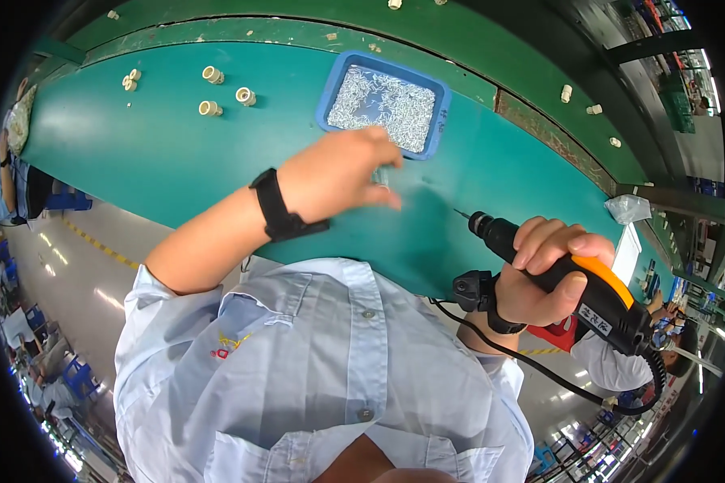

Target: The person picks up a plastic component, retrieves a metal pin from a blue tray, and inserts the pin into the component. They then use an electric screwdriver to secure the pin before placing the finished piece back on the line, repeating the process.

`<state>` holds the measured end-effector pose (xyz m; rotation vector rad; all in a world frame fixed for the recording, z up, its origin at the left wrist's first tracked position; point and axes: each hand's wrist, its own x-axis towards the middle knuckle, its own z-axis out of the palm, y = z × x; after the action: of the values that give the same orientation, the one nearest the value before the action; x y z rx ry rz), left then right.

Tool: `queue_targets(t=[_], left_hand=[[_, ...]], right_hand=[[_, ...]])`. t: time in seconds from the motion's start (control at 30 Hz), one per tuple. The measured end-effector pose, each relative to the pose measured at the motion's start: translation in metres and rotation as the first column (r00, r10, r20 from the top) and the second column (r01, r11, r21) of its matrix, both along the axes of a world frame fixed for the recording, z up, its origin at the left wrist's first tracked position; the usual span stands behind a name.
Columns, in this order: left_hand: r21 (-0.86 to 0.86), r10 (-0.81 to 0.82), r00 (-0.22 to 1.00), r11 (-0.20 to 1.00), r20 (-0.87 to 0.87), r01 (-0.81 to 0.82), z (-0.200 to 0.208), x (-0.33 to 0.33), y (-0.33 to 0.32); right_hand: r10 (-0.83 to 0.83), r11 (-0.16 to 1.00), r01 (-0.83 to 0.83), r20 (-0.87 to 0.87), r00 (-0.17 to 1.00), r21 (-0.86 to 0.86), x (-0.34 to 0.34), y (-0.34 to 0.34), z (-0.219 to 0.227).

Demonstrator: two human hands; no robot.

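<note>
My right hand [544, 270] is wrapped round a black and orange electric screwdriver [572, 278], held tilted over the right part of the bench. Its thin bit points left, toward the middle of the green mat, and touches nothing. A blue tray [325, 105] full of small silvery screws [407, 113] rests on the mat toward the back. My left hand [346, 171] hovers at the tray's near edge, slightly blurred. Its thumb stands apart from the fingers, and I see nothing held between them.
Several cream round fittings [211, 108] stand on the left of the green bench mat [161, 161]. More fittings [566, 94] lie on the green ledge behind. A black cable [532, 372] loops from the screwdriver. A clear plastic bag [628, 209] lies at right. Other people sit at both sides.
</note>
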<state>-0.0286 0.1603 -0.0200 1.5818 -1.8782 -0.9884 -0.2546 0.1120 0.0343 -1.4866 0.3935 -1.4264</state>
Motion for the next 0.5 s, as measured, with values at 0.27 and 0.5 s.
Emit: queue_targets(t=[0.27,0.5], left_hand=[[-0.197,-0.005,0.999,0.980,0.033,0.011,-0.037,0.018,-0.062],[-0.118,0.054,0.996,0.991,-0.072,-0.062,-0.039,0.028,-0.065]], right_hand=[[0.039,0.999,-0.039,0.013,0.999,-0.013,0.008,0.003,0.000],[0.029,0.999,-0.028,0.025,0.999,-0.018,0.007,0.002,-0.004]])
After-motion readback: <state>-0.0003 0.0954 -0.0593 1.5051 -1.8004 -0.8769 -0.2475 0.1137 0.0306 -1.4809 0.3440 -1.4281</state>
